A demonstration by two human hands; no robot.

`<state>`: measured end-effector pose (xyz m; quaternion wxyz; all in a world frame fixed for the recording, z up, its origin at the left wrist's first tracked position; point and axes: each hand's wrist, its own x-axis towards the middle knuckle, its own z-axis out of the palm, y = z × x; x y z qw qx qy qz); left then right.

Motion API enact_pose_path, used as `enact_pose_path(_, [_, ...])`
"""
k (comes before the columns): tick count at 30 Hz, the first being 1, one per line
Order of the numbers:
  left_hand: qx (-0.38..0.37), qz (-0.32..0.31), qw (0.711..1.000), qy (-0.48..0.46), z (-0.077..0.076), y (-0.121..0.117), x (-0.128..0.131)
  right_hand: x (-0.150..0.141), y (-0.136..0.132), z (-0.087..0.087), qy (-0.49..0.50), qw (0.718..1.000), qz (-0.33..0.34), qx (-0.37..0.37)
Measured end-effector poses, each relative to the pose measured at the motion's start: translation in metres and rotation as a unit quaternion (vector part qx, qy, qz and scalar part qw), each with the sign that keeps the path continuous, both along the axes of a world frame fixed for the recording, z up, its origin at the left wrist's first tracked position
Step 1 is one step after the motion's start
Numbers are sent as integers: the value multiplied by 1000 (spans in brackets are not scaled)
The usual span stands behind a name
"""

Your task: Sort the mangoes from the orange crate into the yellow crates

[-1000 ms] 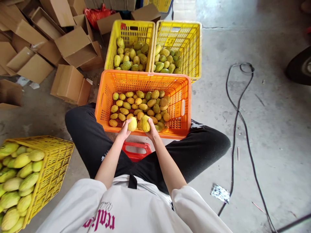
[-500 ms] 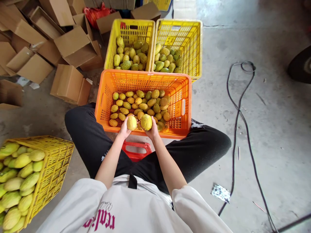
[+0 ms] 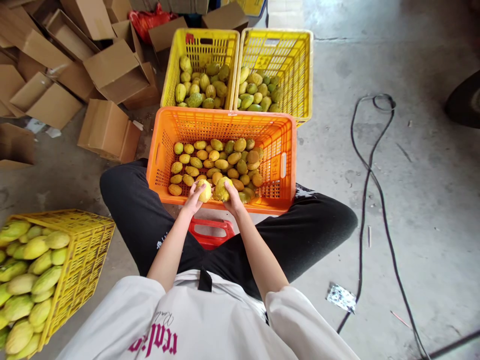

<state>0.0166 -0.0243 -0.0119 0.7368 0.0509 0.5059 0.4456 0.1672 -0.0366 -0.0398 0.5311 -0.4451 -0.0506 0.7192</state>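
Evidently has one orange crate [image 3: 277,145] between the knees [image 3: 322,215] for an easy reach, with two yellow crates [image 3: 170,75] [image 3: 300,70] beyond and a third yellow crate [image 3: 80,250] at the left. Holds two fruits over the near rim, the larger fruit [image 3: 222,188] in a curled right hand [image 3: 234,200], the smaller fruit [image 3: 205,192] in a curled left hand [image 3: 192,200], perhaps paired for equal view; cannot count the overlapping crated fruits [image 3: 188,179]

Looks like a warehouse or fruit packing spot to me: bare, scuffed concrete floor [image 3: 431,200], plastic crates [image 3: 277,37] loaded with yellow-green fruit [image 3: 45,277], a messy heap of cardboard boxes [image 3: 112,70], a black cable [image 3: 388,235] snaking across the ground, plus what's probably a wheel [image 3: 465,102] at the edge.
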Motion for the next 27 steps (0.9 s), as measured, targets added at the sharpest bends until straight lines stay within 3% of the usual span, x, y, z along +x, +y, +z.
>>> enact_pose_path(9, [-31, 44, 998, 27, -11, 4, -1, 1, 1, 5, 10, 1000, 10, -8])
enact_pose_path(19, [-98, 17, 994, -47, -2, 9, -2, 7, 6, 6, 70, 995, 4, -65])
enact_pose_path(27, [-94, 9, 993, -64, 1, 9, -2, 9, 5, 2, 67, 996, -6, -61])
